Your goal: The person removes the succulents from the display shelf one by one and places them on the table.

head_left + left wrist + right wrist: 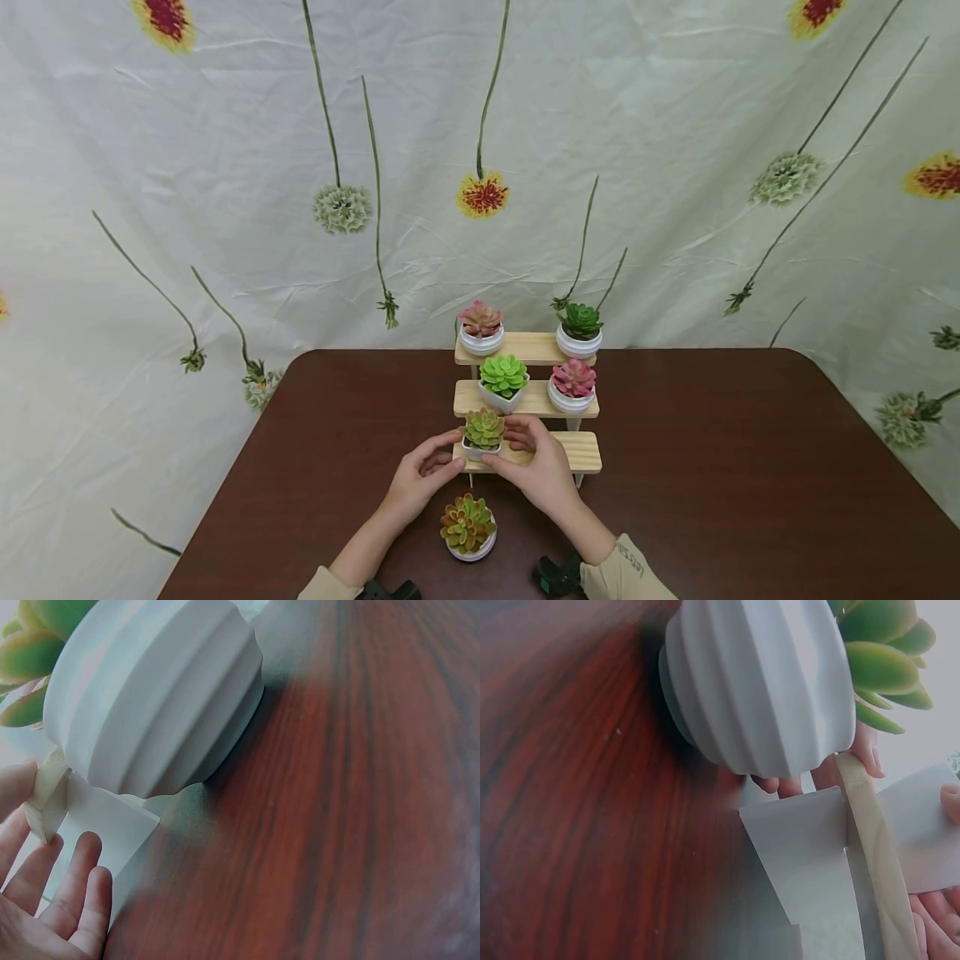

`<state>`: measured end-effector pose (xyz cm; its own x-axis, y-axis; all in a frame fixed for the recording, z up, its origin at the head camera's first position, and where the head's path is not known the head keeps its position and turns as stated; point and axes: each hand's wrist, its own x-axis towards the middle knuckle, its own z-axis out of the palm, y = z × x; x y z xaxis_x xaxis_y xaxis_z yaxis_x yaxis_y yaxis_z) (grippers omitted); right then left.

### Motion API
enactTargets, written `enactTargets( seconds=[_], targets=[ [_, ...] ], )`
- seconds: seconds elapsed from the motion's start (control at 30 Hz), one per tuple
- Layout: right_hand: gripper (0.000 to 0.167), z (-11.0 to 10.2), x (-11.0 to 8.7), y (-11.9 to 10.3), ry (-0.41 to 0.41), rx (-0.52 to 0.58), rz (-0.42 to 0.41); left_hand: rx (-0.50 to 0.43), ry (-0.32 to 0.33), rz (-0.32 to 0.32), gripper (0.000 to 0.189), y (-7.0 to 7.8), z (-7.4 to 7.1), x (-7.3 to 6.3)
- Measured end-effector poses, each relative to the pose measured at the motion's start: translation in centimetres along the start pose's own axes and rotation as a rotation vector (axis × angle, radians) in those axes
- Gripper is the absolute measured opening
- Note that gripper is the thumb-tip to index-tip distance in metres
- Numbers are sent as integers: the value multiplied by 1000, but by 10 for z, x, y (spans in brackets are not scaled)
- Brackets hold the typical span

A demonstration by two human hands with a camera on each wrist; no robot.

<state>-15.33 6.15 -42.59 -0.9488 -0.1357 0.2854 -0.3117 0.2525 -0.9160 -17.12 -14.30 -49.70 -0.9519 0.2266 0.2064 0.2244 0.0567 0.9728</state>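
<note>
on the dark wooden table point(712, 467), a three-tier wooden stand point(577, 450) rises near the far edge. at the left end of its bottom shelf sits the green-and-pink succulent point(483, 428) in a small white pot point(480, 453), between the person's two hands. the right hand point(543, 467) pinches this pot, thumb at its front and fingers round toward the back. the left hand point(420, 475) has its fingers loosely bent and spread, the thumb by the shelf's front left corner; whether it touches the pot cannot be told. between the forearms, toward the table's near edge, an orange-tipped succulent point(467, 523) stands in a ribbed white pot point(757, 682). the middle shelf bears a bright green succulent point(503, 375) left and a deep pink one point(574, 377) right; the top shelf, a pale pink one point(481, 319) left and a dark green one point(580, 320) right.
</note>
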Motion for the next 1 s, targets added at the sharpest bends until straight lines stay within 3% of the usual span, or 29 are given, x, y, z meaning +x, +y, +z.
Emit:
enactTargets(
  seconds=[0.2, 0.4, 0.63, 0.87, 1.0],
  targets=[
    [51, 5, 2, 33, 24, 3, 2, -16, -24, 34, 38, -2, 0, -2],
    [55, 2, -5, 42, 38, 22, -44, -21, -41, 68, 39, -3, 1, -4],
    [52, -1, -17, 36, 65, -31, -51, -21, -41, 77, 39, -4, 1, -4],
    [47, -10, -27, 9, 90, -47, -193, -12, -18, 61, 38, -5, 0, -3],
    [47, -13, -29, 9, 88, -49, -234, -13, -19, 47, 38, -4, -1, -2]
  ],
)
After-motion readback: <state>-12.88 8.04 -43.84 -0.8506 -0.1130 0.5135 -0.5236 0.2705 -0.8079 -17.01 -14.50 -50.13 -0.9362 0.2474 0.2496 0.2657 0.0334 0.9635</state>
